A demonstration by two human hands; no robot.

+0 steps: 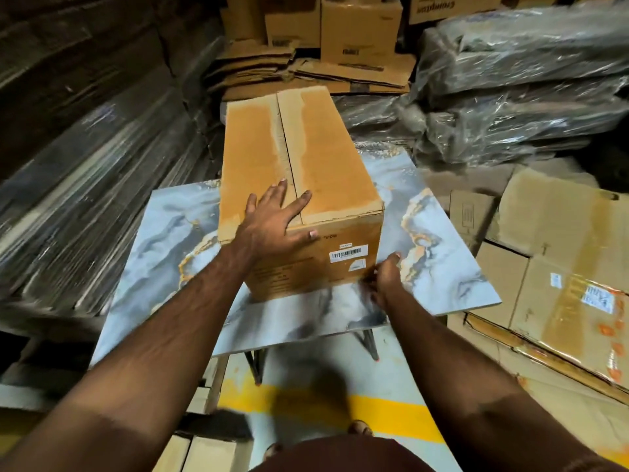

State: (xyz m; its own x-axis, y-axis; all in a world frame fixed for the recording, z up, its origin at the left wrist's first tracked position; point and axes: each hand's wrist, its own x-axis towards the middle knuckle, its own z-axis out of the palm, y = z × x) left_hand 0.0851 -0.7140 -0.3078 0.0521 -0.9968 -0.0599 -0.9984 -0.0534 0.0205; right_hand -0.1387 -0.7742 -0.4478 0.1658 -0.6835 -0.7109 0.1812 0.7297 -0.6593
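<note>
The cardboard box (299, 158) lies on the marble-patterned slab (442, 233). Its long axis runs straight away from the person, from close to the slab's near edge toward its far edge. The short end with the barcode label (349, 252) faces the hands. The left hand (275, 221) lies flat and spread on the near part of the top, fingers across the centre seam and thumb down over the end face. The right hand (384, 281) sits lower, at that face's bottom right corner, fingers curled; blur hides whether it grips. With both hands at the near end, any pull or turn would probably start there. The corrugated board is matte and scuffed, the slab smooth and glossy.
</note>
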